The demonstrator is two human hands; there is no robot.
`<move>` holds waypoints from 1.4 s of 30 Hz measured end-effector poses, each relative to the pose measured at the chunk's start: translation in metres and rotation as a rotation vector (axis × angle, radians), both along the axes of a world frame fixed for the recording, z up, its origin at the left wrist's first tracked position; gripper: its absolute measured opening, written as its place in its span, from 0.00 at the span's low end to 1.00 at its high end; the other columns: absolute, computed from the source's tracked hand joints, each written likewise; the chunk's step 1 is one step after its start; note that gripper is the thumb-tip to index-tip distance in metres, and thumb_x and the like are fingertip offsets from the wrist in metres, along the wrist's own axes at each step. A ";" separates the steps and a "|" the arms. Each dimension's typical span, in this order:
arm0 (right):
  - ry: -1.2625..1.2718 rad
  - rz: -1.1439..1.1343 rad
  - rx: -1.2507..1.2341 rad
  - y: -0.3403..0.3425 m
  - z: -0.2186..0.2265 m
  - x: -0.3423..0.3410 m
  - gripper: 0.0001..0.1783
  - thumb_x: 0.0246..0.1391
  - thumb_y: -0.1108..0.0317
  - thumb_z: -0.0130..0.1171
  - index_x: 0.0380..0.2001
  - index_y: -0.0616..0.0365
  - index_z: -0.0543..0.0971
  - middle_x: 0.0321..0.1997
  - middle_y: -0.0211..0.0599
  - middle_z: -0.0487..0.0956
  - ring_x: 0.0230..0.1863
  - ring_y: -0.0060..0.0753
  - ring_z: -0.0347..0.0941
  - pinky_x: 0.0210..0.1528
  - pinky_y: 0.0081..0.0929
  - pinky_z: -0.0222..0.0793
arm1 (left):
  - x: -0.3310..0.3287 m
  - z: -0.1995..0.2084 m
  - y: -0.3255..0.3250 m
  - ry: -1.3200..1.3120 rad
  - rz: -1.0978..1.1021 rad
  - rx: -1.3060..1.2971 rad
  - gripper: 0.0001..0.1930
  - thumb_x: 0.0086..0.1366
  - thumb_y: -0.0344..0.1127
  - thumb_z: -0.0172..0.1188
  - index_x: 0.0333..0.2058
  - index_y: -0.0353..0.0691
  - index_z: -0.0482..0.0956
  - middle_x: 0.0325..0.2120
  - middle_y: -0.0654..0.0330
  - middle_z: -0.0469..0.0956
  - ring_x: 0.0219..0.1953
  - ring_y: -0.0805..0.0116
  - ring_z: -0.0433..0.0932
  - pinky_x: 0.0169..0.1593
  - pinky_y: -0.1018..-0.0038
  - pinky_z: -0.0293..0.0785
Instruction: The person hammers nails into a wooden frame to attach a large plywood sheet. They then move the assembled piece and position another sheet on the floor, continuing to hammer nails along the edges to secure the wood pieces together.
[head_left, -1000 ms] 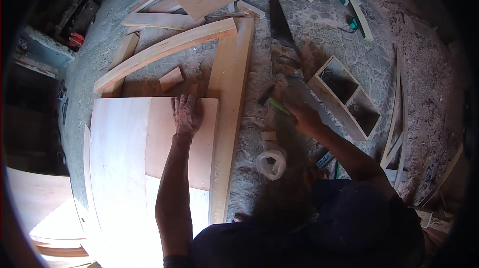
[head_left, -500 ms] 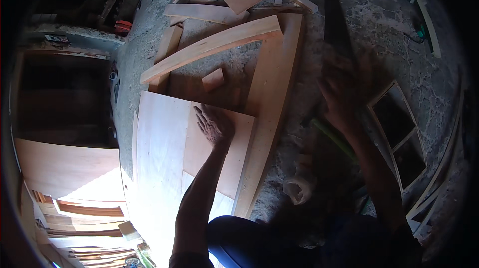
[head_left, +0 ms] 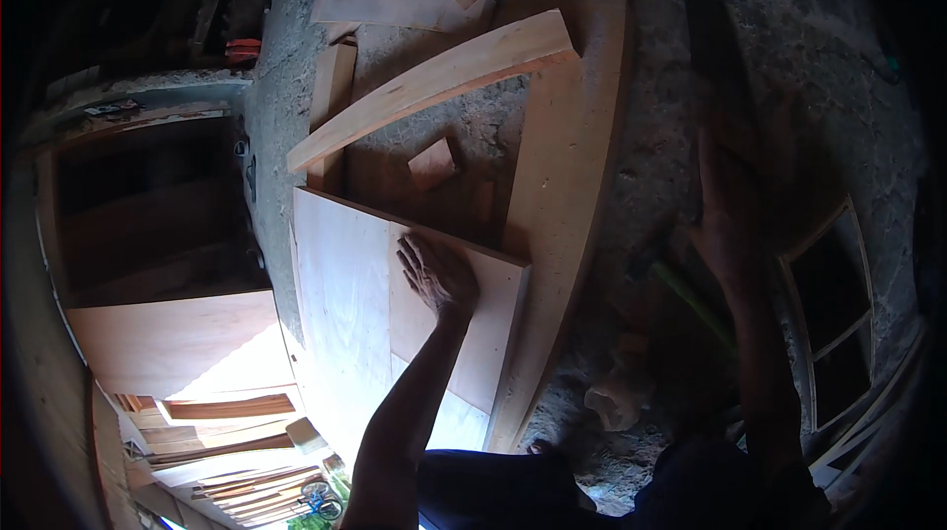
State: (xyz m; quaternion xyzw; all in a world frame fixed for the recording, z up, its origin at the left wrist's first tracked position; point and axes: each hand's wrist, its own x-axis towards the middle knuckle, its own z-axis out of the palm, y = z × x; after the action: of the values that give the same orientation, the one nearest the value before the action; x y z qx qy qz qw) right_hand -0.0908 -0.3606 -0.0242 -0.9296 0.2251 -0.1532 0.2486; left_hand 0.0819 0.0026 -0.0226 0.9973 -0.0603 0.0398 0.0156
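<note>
My left hand (head_left: 437, 274) lies flat with fingers stretched out on a pale wooden panel (head_left: 340, 254), near its far edge. The panel rests on two long timber beams; the right beam (head_left: 570, 136) shows beyond its edge. Off to the right, in shadow, my right hand (head_left: 728, 219) is closed around the handle of a handsaw (head_left: 712, 27). The saw's dark blade points away from me, and the handle is mostly hidden by hand and shadow. A curved wooden plank (head_left: 434, 86) spans the two beams beyond the panel.
A small wood block (head_left: 432, 165) lies between the beams. On the floor at right are a hammer with a green handle (head_left: 695, 308), a crumpled plastic bag (head_left: 617, 402) and a wooden frame (head_left: 843, 343). Wood offcuts (head_left: 400, 9) lie at the far side.
My view has shifted, so the panel and beams sit a little further right. The right hand and saw are also further right; the left hand stays flat on the panel.
</note>
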 end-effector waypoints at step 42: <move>0.043 0.779 0.439 0.138 0.221 0.022 0.31 0.53 0.69 0.64 0.61 0.61 0.70 0.49 0.50 0.81 0.44 0.44 0.83 0.43 0.35 0.77 | 0.068 0.030 0.020 -0.020 0.668 -0.408 0.40 0.68 0.60 0.44 0.71 0.41 0.49 0.73 0.57 0.46 0.75 0.60 0.41 0.73 0.54 0.33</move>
State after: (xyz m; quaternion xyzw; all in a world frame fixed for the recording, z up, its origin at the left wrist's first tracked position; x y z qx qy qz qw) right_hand -0.0684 -0.2230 0.1965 -0.8731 -0.1096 0.0229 0.4745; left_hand 0.1496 0.0223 0.0074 0.9380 0.2766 0.0638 0.1990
